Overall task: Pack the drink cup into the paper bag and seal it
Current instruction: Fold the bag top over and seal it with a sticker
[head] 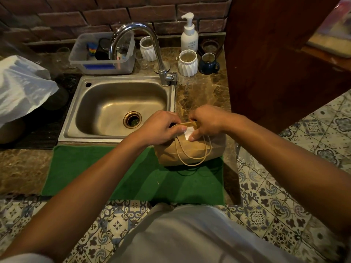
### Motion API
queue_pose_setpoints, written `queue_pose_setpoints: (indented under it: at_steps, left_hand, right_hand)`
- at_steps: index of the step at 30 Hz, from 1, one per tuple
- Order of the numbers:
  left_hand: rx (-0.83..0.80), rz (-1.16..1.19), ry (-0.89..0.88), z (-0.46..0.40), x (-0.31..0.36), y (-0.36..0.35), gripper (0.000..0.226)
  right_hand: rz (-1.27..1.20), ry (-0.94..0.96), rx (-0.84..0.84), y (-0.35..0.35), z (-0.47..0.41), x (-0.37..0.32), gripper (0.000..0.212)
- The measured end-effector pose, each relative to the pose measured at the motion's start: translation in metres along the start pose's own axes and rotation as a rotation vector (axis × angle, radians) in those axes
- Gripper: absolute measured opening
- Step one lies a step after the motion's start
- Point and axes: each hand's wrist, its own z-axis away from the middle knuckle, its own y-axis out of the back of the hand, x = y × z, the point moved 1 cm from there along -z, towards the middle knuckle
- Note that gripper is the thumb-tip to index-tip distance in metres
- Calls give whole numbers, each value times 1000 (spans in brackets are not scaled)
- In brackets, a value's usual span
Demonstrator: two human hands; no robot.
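Observation:
A brown paper bag (191, 151) stands on a green mat (117, 173) at the counter's right end, its top folded over and its twine handles hanging down the front. My left hand (159, 128) grips the folded top from the left. My right hand (206, 123) holds the top from the right, and its thumb presses a small white sticker (188, 134) onto the fold. The drink cup is not visible; the bag's inside is hidden.
A steel sink (121, 109) with a tall tap (152, 48) lies just left of the bag. Behind stand white ribbed cups (188, 62), a blue mug (209, 63), a soap pump bottle (189, 34) and a plastic tub (102, 54). A wooden post (275, 54) rises at the right.

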Motion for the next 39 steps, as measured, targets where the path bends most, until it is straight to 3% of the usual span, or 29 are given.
queue_pose_setpoints:
  at_steps: [5, 14, 18, 22, 27, 33, 36, 39]
  left_hand:
    - [20, -7, 8, 0, -2, 2, 28]
    - [-39, 3, 31, 2, -1, 3, 30]
    - [-42, 24, 33, 1, 1, 1, 28]
    - [-19, 20, 61, 1, -3, 4, 29]
    - [-30, 30, 100, 3, -6, 0, 34]
    - [39, 97, 195, 24, -23, 7, 33]
    - [78, 145, 248, 37, -28, 3, 38]
    - [134, 267, 342, 52, -38, -5, 27]
  right_hand:
    - [137, 39, -45, 6, -2, -2, 46]
    - [126, 115, 106, -1, -4, -20, 43]
    - [209, 107, 39, -2, -4, -17, 57]
    - [55, 52, -39, 11, 0, -4, 45]
    - [132, -81, -8, 8, 4, -2, 47]
    - [-263, 55, 56, 17, 25, 7, 40]
    - [-336, 33, 161, 11, 33, 16, 40]
    - [-478, 13, 231, 0, 42, 30, 38]
